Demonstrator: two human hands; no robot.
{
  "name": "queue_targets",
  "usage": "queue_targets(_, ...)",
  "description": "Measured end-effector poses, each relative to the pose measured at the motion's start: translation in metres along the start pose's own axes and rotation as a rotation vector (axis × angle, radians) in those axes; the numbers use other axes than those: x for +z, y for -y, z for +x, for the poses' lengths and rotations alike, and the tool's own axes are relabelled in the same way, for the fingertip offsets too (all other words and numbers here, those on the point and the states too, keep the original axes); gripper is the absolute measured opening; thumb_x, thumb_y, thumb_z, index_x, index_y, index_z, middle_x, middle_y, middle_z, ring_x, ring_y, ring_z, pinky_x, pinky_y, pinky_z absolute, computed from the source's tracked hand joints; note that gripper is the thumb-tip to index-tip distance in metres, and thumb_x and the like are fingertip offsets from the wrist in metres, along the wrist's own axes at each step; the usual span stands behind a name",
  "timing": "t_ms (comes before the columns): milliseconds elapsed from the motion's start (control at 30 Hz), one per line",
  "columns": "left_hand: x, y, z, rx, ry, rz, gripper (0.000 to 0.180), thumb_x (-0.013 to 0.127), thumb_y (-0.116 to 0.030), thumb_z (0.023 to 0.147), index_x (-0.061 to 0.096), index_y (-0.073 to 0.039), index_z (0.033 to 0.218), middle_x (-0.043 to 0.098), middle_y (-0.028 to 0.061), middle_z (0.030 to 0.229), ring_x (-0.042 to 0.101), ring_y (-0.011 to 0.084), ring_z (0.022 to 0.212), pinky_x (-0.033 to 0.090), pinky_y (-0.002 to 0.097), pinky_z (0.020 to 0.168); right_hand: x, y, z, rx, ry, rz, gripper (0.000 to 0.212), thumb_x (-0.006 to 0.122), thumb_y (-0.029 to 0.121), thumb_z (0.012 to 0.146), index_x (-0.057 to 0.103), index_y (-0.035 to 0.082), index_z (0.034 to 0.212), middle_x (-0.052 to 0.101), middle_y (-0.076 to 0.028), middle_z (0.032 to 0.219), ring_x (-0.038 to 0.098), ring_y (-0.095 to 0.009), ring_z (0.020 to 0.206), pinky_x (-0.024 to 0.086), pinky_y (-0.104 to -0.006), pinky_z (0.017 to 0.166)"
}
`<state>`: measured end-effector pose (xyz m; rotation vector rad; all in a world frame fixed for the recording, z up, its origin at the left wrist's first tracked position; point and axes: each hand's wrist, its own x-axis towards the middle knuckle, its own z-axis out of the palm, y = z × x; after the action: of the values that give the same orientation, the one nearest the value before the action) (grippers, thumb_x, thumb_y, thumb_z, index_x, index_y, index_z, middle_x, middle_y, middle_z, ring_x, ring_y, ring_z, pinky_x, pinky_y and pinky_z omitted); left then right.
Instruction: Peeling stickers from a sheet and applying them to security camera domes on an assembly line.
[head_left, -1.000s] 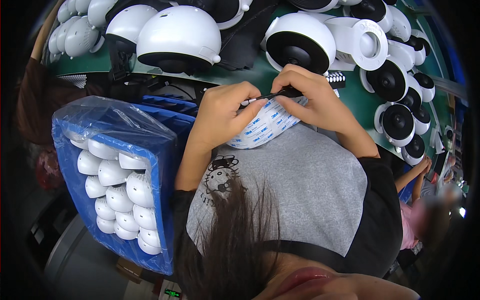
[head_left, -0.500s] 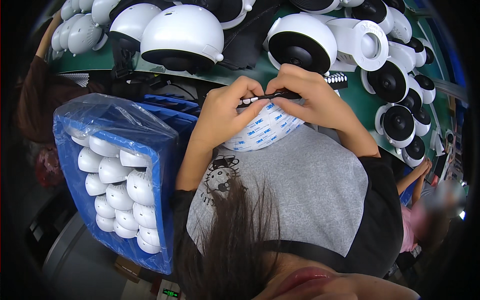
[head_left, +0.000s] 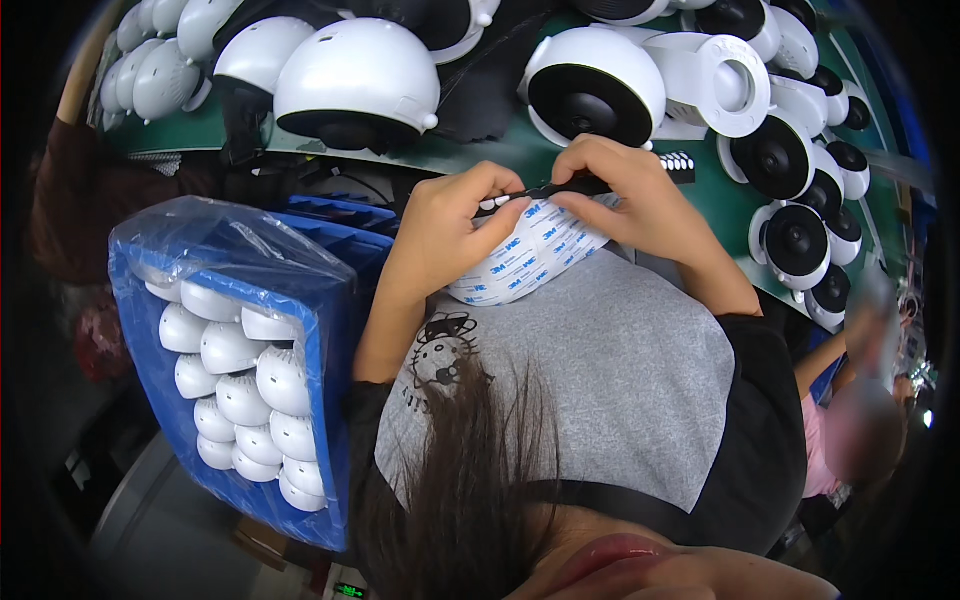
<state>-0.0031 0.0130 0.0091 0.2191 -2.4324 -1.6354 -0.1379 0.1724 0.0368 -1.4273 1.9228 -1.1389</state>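
Observation:
Just above my lap, in front of the bench edge, I hold a black strip with white oval pads (head_left: 678,166). My left hand (head_left: 450,222) pinches it between thumb and forefinger. Close beside it, my right hand (head_left: 632,205) grips the same strip with thumb and fingers, and the padded end sticks out beyond the knuckles. Below both thumbs hangs a curved white backing sheet with blue print (head_left: 535,255), resting against the grey shirt front. It seems to belong to the strip, but the join is hidden. What lies exactly between the fingertips is too small to make out.
White dome cameras with black fronts (head_left: 590,95) crowd the green bench (head_left: 490,158). At my left stands a blue crate in clear plastic (head_left: 325,400), holding several white domes (head_left: 240,400). Other people sit at left and at right, one in pink (head_left: 818,450).
My hands keep their pinch on the strip, with only a slight shift of the fingers. The bench has shifted a little left in view. At right, the other person's arms and head have moved.

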Motion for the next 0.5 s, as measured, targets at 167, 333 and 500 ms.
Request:
queue_targets(167, 0.005, -0.004, 0.008, 0.062, -0.029, 0.057, 0.013, 0.067, -0.005, 0.071, 0.059, 0.0, 0.081, 0.062, 0.0121, 0.069, 0.062, 0.0198, 0.061, 0.046, 0.0259, 0.056, -0.001, -0.003, -0.005, -0.114, -0.054, -0.156, 0.018, 0.065, 0.001, 0.071, 0.053, 0.001, 0.084, 0.055, -0.01, 0.086, 0.057, -0.025, 0.075, 0.046, -0.03, 0.063)
queue_targets(333, 0.008, -0.003, 0.009, -0.005, -0.016, 0.031, 0.012, 0.067, -0.005, 0.072, 0.059, 0.001, 0.08, 0.062, 0.0105, 0.067, 0.059, 0.0156, 0.057, 0.044, 0.0239, 0.055, -0.015, 0.001, -0.014, -0.251, -0.145, -0.293, 0.016, 0.064, 0.001, 0.07, 0.054, 0.002, 0.082, 0.055, -0.009, 0.088, 0.056, -0.026, 0.08, 0.046, -0.0308, 0.066)
queue_targets(500, 0.002, 0.006, 0.005, -0.057, -0.047, 0.023, 0.013, 0.066, -0.004, 0.073, 0.058, 0.003, 0.081, 0.062, 0.0097, 0.067, 0.056, 0.0105, 0.056, 0.043, 0.0225, 0.054, -0.087, -0.022, -0.024, -0.17, -0.754, -0.454, 0.008, 0.063, 0.007, 0.074, 0.061, 0.001, 0.079, 0.06, -0.007, 0.101, 0.057, -0.015, 0.088, 0.044, -0.0235, 0.077)
